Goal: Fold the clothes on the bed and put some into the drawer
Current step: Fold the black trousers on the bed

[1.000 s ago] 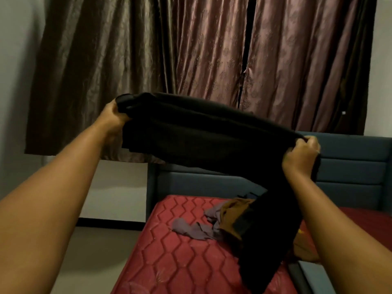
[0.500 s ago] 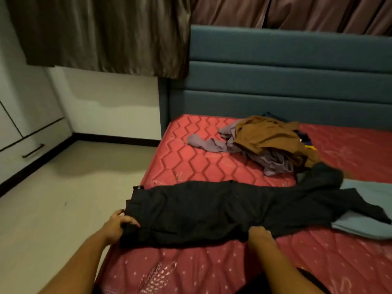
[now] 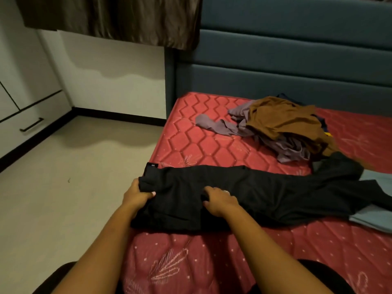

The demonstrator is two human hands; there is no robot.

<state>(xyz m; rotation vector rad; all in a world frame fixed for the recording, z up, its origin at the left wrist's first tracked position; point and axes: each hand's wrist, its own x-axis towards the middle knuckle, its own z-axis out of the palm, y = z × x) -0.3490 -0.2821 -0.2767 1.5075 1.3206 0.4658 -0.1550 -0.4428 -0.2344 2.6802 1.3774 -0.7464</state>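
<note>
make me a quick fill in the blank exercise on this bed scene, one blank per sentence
1. The left hand and the right hand both hold the ____ trousers.
2. The trousers lie stretched out on a ____ mattress.
3. The garment lying on the grey clothes is ____.
4. The drawer with the dark handle is on the person's ____ side.

Missing words: black; red; brown; left

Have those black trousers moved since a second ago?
Yes, downward. The black trousers were held up in front of the curtain; now they lie spread across the red mattress, left hand and right hand on them.
</note>
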